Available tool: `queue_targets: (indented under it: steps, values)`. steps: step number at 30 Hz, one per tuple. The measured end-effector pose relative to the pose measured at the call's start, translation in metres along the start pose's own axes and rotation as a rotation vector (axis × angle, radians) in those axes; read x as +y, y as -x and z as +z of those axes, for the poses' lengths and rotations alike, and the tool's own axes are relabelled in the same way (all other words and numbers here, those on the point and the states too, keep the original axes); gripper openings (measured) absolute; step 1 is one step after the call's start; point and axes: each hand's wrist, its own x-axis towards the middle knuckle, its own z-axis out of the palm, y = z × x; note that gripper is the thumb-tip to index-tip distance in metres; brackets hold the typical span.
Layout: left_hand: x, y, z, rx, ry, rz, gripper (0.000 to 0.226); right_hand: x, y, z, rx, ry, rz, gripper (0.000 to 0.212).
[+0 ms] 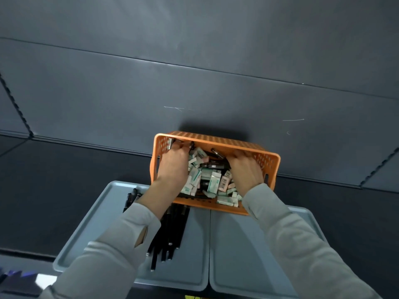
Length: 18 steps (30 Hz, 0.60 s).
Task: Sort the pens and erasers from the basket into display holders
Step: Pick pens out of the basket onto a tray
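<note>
1. We saw the orange basket (216,139) tipped toward us, its near edge lying over the far ends of two grey trays set side by side.
2. Inside it we found a heap of small boxed erasers (213,180) (white with green print, one or two pinkish), with a few dark pens (212,166) among them near the far wall.
3. The left hand (172,165) was reaching into the basket's far left corner, fingers bent down into the contents. We could not tell whether it had hold of anything.
4. The right hand (246,169) was in the far right part of the basket, knuckles up and fingertips buried in the heap. Here too we could not tell whether it had a grip on anything.
5. The left tray (86,223) held a bundle of black pens (170,231) lying lengthwise, partly hidden under the left forearm.
6. The right tray (248,255) touched the left one along their inner edges.
7. Both arms wore grey sleeves (291,244), and the trays stood on a dark surface (64,169).
</note>
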Motion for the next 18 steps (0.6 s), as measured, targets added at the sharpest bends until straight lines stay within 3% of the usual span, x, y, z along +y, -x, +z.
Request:
queue_targets:
  steps: [6, 9, 11, 14, 16, 18]
  values:
    - [-0.006, 0.013, -0.004, 0.133, 0.064, 0.032, 0.049, -0.008, 0.014, -0.002, 0.133, 0.179, 0.099, 0.037]
    - [-0.007, 0.025, -0.01, 0.207, 0.199, 0.05, 0.047, -0.012, 0.021, -0.002, 0.178, 0.14, 0.128, 0.032]
    - [-0.009, 0.034, -0.013, 0.202, 0.337, -0.002, 0.04, -0.014, 0.025, -0.001, 0.188, 0.056, 0.114, 0.041]
    - [-0.013, 0.047, -0.019, 0.069, 0.677, -0.171, 0.026, -0.021, 0.031, -0.007, 0.145, -0.231, 0.056, 0.035]
    - [-0.014, 0.057, -0.028, -0.079, 1.129, -0.366, 0.016, -0.027, 0.035, -0.018, 0.041, -0.556, 0.065, 0.02]
    - [-0.015, 0.067, -0.035, -0.218, 1.55, -0.54, 0.017, -0.034, 0.041, -0.031, -0.156, -0.977, 0.126, 0.024]
